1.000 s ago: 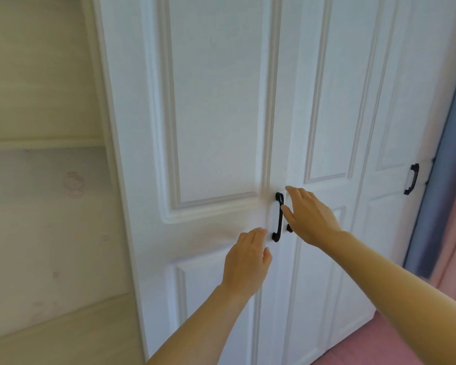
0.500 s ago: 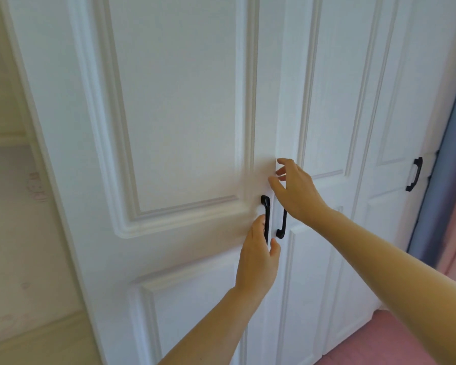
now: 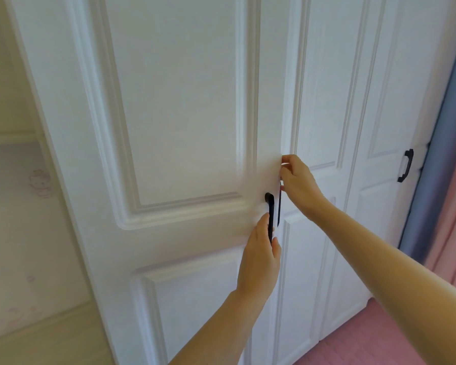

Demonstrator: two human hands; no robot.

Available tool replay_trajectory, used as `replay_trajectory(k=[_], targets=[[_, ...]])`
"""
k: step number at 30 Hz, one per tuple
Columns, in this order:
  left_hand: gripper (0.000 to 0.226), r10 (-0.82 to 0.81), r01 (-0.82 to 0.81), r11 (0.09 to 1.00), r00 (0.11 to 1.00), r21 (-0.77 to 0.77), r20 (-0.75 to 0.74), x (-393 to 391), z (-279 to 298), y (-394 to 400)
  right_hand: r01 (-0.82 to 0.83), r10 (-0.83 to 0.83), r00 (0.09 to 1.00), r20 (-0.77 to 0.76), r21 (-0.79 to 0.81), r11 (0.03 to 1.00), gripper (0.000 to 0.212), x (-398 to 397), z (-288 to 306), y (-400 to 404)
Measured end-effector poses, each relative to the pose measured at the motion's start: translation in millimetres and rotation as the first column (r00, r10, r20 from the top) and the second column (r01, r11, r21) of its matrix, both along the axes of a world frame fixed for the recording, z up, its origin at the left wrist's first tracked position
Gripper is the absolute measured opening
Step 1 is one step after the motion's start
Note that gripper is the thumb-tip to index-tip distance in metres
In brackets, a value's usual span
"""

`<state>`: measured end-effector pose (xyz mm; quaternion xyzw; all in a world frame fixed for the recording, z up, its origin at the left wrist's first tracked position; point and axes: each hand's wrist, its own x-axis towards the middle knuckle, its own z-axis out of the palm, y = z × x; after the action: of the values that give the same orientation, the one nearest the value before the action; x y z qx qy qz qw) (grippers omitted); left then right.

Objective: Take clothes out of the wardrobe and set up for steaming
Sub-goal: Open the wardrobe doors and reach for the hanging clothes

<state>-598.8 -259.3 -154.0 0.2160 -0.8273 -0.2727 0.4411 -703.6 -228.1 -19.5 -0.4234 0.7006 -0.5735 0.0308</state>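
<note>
The white panelled wardrobe fills the head view. My left hand (image 3: 259,259) grips the lower part of the black handle (image 3: 269,204) on the left door (image 3: 184,114). My right hand (image 3: 299,184) is just above it, its fingers curled at that door's free edge. The left door stands slightly proud of the right door (image 3: 319,101), whose own black handle (image 3: 279,206) shows only as a sliver behind the edge. No clothes are visible.
A further white door with a black handle (image 3: 405,165) stands to the right, next to a blue curtain (image 3: 432,196). Pink floor (image 3: 366,338) lies below. On the left is a pale wall with a ledge (image 3: 8,138) and a faint sticker (image 3: 40,183).
My left hand has risen and taken hold of the left door's handle. My right hand has moved up from the handles to the door's edge. The view has come closer.
</note>
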Motion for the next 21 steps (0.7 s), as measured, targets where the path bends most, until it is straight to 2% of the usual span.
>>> replay_trajectory(k=[4,8,10,16,21], targets=[[0.043,-0.056,0.055,0.998,0.998,-0.043,-0.010,20,-3,22,0.080,-0.075,0.996,0.056,-0.081,0.994,0.024,21,-24,23],[0.039,-0.089,0.090,0.996,0.993,0.009,-0.079,37,2,45,0.017,-0.005,0.992,0.129,-0.097,0.995,0.033,35,-35,58],[0.034,-0.089,0.092,0.996,0.991,0.023,-0.100,44,4,57,-0.027,0.046,0.986,0.158,-0.122,0.992,0.028,45,-32,75],[0.025,-0.134,0.146,0.984,0.984,0.104,-0.120,76,11,89,-0.008,0.020,0.994,0.103,-0.114,0.993,0.023,71,-34,114],[0.022,-0.131,0.146,0.983,0.982,0.107,-0.140,110,8,116,0.018,-0.011,0.998,0.058,-0.119,0.993,0.024,104,-37,147]])
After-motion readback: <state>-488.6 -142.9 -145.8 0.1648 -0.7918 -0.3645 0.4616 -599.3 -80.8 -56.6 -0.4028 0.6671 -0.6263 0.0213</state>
